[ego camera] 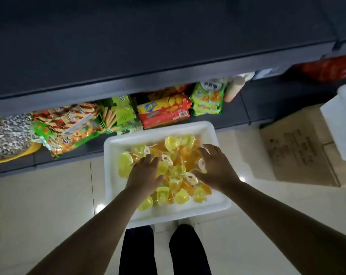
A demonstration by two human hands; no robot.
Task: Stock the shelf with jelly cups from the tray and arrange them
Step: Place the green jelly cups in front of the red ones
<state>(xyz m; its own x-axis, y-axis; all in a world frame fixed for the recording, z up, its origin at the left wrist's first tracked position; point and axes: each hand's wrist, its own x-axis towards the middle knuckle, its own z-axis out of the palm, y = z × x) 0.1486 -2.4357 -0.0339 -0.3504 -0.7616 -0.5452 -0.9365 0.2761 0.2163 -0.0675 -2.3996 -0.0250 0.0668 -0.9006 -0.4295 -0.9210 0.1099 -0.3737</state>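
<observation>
A white tray point(211, 135) lies on the tiled floor in front of my feet, heaped with several yellow and orange jelly cups point(181, 196). Both hands are palm down over the heap. My left hand point(145, 173) rests on the cups at the tray's left middle, its fingers spread and slightly bent. My right hand point(214, 166) hovers or rests over the cups at the right middle with fingers spread and curved; the cups beneath it are hidden. The dark grey shelf point(148, 40) spans the upper part of the view and its top board is bare.
The lower shelf board holds snack packs: a red biscuit pack point(164, 113), green packs point(207, 99), striped bags point(69, 126) and a speckled bag point(7, 135). A cardboard box point(299, 153) and a white box point(342, 124) stand on the floor at right.
</observation>
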